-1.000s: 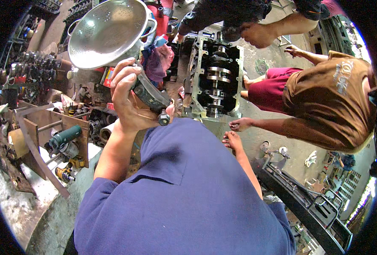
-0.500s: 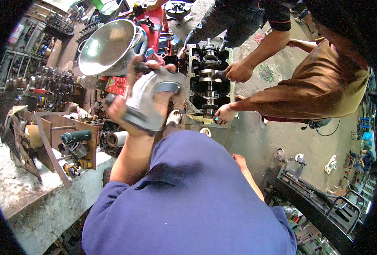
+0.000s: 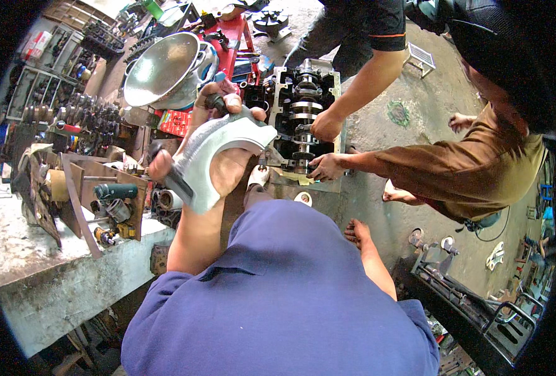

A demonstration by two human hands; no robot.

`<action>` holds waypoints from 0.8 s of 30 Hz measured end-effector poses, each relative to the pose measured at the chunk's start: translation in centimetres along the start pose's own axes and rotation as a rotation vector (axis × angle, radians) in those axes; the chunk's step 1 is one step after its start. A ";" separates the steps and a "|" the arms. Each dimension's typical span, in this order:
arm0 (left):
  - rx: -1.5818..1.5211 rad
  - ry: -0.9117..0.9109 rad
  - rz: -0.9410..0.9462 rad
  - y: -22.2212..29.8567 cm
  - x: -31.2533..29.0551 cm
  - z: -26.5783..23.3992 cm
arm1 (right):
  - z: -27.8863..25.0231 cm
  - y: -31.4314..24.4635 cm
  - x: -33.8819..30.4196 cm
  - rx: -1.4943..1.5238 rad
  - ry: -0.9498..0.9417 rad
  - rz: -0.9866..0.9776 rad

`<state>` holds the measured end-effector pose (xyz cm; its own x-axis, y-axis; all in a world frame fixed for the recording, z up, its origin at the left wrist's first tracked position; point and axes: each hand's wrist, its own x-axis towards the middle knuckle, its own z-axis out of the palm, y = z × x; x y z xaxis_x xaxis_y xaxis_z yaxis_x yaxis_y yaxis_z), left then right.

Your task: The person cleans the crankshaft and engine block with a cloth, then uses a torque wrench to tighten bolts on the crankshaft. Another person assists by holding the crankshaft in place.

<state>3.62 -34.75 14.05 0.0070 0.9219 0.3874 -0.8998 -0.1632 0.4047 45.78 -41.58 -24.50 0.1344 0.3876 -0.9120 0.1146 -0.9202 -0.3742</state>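
Observation:
My left hand [image 3: 231, 168] is raised close to the camera, closed around a curved pale metal bearing cap [image 3: 228, 141] with a dark bolt at each end. Its thumb and fingers lie along the ends of the arch. My right hand [image 3: 357, 232] hangs low on the right, fingers loosely apart, with nothing seen in it. Ahead, an engine block [image 3: 278, 94] holds a crankshaft [image 3: 304, 106]. A co-worker's dark-sleeved arm puts a hand [image 3: 327, 125] on the crankshaft's middle. A brown-clothed person's hand [image 3: 327, 167] touches the block's near end.
Left of the block stand a large metal colander [image 3: 159, 69], a red stand [image 3: 231, 37] and a red box [image 3: 175, 123]. A pale bench [image 3: 83, 285] with parts runs along the left. A metal rack [image 3: 472, 294] is at lower right, and a small stool [image 3: 420, 59] at far right.
The bearing cap has turned in my left hand and shifted slightly down. My right hand has come further into view. The dark-sleeved co-worker's hand has moved left and nearer along the crankshaft.

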 end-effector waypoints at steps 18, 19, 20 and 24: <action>1.464 -0.342 0.290 -3.9 -2.1 5.7 | -2.1 -1.1 0.0 -0.030 -0.045 -0.020; 1.492 -0.358 0.289 -4.1 -2.0 5.9 | -2.1 -1.1 0.0 -0.006 -0.043 -0.020; 1.489 -0.365 0.295 -4.2 -2.0 6.1 | -2.1 -1.0 -0.1 0.016 -0.022 0.003; 1.478 -0.349 0.306 -4.6 -1.9 6.3 | -2.0 -0.6 -0.5 -0.013 -0.030 -0.021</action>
<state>10.54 -37.99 16.65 0.1967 0.6991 0.6875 0.3298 -0.7075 0.6251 47.58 -41.11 -23.47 0.1026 0.4051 -0.9085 0.1297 -0.9110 -0.3916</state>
